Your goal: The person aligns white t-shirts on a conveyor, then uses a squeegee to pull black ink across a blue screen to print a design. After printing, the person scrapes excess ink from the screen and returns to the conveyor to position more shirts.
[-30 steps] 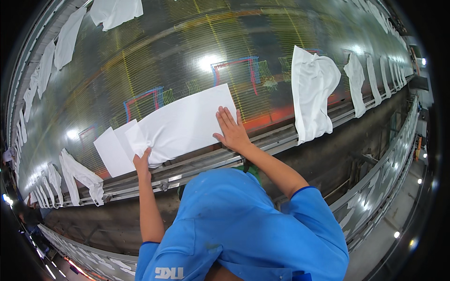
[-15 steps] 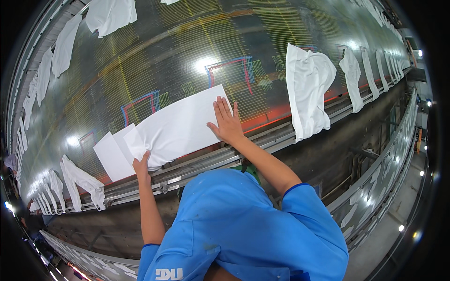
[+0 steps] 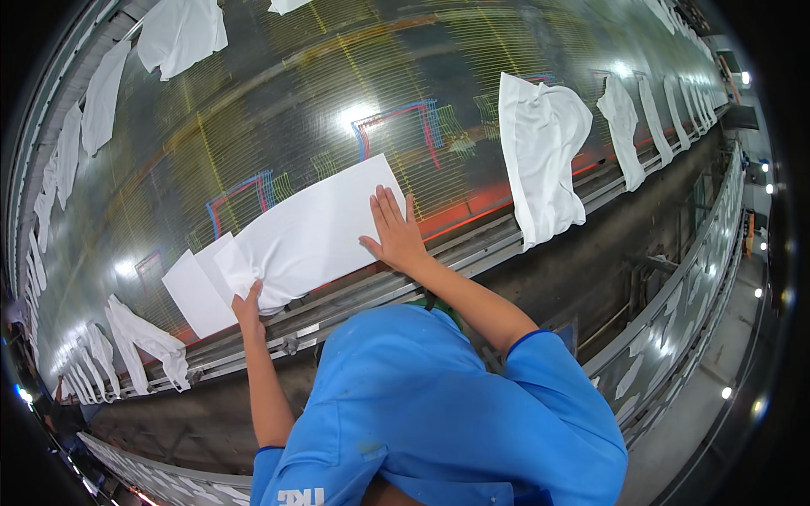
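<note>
A long white cloth piece lies along the near edge of the dark printing table. My right hand rests flat on its right end, fingers stretched out and slightly apart. At the cloth's near left edge, my left hand pinches the fabric with the thumb on top, and creases run out from that grip. Left of the pinch, a flat white section with straight edges shows beside a folded-over corner; whether it is the same piece, I cannot tell.
Blue, red and yellow guide lines mark the tabletop. A rumpled white cloth hangs over the near edge to the right, another cloth to the left. A metal rail runs along the edge. Behind me stands another long table.
The whole view has shifted slightly. Both hands keep about the same places on the cloth, the right lying flat and the left pinching.
</note>
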`<state>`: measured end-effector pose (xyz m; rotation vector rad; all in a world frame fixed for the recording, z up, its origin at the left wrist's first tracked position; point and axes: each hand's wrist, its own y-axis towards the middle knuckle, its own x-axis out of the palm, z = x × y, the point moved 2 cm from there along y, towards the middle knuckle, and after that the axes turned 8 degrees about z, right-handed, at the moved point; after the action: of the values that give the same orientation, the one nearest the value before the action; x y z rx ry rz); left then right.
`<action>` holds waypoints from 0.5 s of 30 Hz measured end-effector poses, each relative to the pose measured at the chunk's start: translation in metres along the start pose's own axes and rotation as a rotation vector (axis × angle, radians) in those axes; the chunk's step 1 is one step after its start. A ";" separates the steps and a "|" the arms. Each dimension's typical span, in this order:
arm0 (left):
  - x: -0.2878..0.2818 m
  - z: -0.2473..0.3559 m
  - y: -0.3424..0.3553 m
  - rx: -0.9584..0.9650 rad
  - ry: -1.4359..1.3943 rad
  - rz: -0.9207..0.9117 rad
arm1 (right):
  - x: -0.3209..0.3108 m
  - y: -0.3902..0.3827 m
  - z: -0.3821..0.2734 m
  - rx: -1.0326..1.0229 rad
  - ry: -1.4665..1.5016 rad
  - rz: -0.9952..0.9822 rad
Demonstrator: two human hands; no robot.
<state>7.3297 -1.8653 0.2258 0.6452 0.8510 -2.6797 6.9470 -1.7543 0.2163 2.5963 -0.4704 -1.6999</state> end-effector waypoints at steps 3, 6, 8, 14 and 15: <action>0.001 -0.002 0.002 -0.003 0.002 -0.009 | -0.005 -0.008 0.001 -0.041 -0.064 -0.016; 0.000 -0.005 0.004 0.002 -0.002 -0.016 | -0.007 -0.005 0.001 0.004 -0.041 -0.009; 0.000 -0.005 0.005 0.006 0.001 -0.014 | -0.005 0.003 -0.002 0.022 -0.002 -0.001; 0.000 -0.004 0.004 -0.009 -0.020 -0.007 | -0.024 -0.013 -0.018 -0.056 0.171 0.047; 0.000 -0.004 0.004 -0.011 -0.025 0.003 | -0.031 -0.026 -0.019 0.024 0.233 -0.009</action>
<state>7.3328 -1.8658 0.2208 0.6091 0.8568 -2.6731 6.9586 -1.7247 0.2475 2.7696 -0.4735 -1.3767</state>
